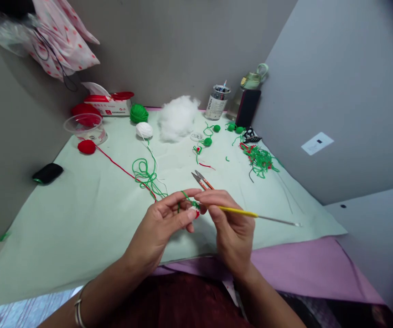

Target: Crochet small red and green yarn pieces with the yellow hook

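My left hand [164, 223] pinches a small crocheted piece [195, 210] of red, white and green yarn between thumb and fingers. Green yarn runs over its raised index finger. My right hand [232, 223] grips a crochet hook [239, 211] by its yellow handle; the metal shaft at the far end points right. The hook's working tip lies at the crocheted piece, mostly hidden by the fingers. Behind the hands lie thread snips [203, 180] with orange handles. A loose tangle of green yarn [145, 173] and a red strand [121, 167] lead toward my left hand.
At the back stand a green yarn ball [138, 113], a white yarn ball [144, 130], white stuffing [178, 118], a pen can [217, 104] and a phone [248, 108] against a bottle. Yarn scraps [261, 160] lie right. A red ball [86, 146] and plastic tub [85, 128] sit left.
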The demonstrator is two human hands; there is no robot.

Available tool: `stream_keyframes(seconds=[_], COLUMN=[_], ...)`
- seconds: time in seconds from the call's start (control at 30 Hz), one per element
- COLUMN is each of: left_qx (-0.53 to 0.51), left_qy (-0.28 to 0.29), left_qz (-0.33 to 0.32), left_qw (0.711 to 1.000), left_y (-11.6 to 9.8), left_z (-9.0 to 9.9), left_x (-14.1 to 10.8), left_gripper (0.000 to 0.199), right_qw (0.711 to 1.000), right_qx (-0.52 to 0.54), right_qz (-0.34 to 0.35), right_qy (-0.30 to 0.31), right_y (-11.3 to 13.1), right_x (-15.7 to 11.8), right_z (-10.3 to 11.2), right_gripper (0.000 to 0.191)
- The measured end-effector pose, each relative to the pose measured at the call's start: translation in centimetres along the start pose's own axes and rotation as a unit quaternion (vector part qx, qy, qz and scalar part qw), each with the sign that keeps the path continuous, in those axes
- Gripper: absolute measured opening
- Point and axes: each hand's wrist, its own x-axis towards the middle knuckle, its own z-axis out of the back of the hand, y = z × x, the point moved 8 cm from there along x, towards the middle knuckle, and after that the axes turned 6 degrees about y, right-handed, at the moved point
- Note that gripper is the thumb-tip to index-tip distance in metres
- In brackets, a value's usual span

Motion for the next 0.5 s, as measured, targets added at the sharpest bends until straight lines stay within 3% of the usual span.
stream_keyframes(seconds=[0.17, 0.27, 0.33, 0.4, 0.5], left_qx=[-0.014, -0.103, -0.143, -0.144, -0.092], left_qy=[-0.028, -0.005, 0.004, -0.002, 0.004], left_qz=[-0.034, 0.030, 0.065, 0.061, 0.024], left_qw=[0.999, 0.994, 0.988, 0.988, 0.995], left_y=[0.1, 1.0, 1.4, 1.1, 0.4], left_z=[0.2, -0.1, -0.3, -0.2, -0.3], left_x=[0.1, 0.4, 0.5, 0.6, 0.5], left_gripper=[0.038, 0.039, 0.035, 0.031, 0.029], right_qw=[0.987, 0.965, 0.985, 0.998, 0.998], right_qx=[-0.140, -0.214, -0.147, -0.035, 0.043], right_qz=[0.080, 0.148, 0.088, 0.010, -0.032], right_qy=[0.001, 0.021, -0.005, -0.043, -0.017], right_y=[0.8, 1.7, 1.0, 0.0, -0.4], right_x=[-1.1, -1.5, -1.0, -0.4, 0.2], right_z=[-0.7, -1.0, 0.1, 1.2, 0.8], right_gripper=[0.027, 0.035, 0.030, 0.027, 0.021])
